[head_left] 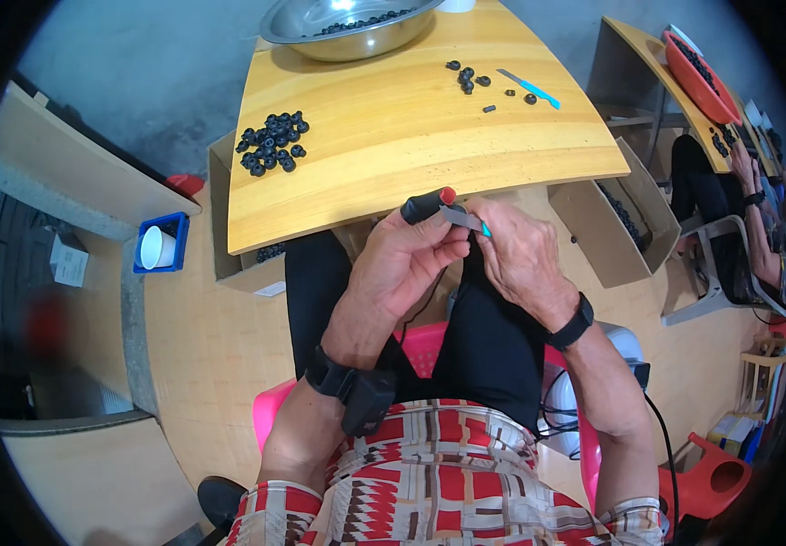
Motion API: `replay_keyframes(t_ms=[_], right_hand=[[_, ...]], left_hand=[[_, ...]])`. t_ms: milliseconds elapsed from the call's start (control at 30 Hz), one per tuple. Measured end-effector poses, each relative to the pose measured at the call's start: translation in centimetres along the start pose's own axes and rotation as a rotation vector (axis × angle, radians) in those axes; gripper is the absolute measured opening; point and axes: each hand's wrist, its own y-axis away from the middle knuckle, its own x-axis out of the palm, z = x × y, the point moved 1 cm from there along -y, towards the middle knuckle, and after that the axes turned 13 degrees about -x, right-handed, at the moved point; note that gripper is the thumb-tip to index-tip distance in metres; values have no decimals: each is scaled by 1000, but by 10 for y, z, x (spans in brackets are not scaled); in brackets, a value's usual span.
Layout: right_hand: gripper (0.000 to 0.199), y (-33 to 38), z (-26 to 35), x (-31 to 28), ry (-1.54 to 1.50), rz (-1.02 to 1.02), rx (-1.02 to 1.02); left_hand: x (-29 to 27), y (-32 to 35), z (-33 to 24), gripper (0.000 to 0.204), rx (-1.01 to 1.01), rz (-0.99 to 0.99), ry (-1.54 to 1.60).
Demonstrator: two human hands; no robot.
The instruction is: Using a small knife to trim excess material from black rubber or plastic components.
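Below the near edge of the wooden surface (411,136), over the person's lap, the left hand (402,264) is closed around a small black rubber piece with a red tip (429,204), pinched between thumb and fingers so that the tip points up and away. The right hand (520,259) is clamped on a small knife with a turquoise handle (468,220), whose grey blade lies against the side of the black piece. Judging from this, the step in hand is trimming the piece with the blade. The next move seems to call for a short, controlled stroke with the edge turned away from the left thumb, which sits just beside the blade, while the left hand keeps its firm pinch. On the surface, well apart from both hands, lie a pile of black rubber rings (270,143), a smaller scatter of rings (466,77), a second turquoise knife (529,88) and a steel bowl (347,27) holding more dark pieces. Cardboard boxes (616,223) stand on the floor at either side.
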Motion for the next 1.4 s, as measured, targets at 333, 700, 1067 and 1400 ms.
replay_keyframes(t_ms=[333,700,1067,1400], right_hand=[[17,-6,2,-3,-422,-161,357],[20,-6,6,3,-456,-220,170],[28,2,4,5,-308,-241,87],[18,-2,-1,0,3,-113,-10]], left_hand=[[2,2,1,30,72,-55,-32],[1,-3,7,23,19,-53,54],[-2,-3,4,32,43,20,53],[11,2,0,35,102,-18,54]])
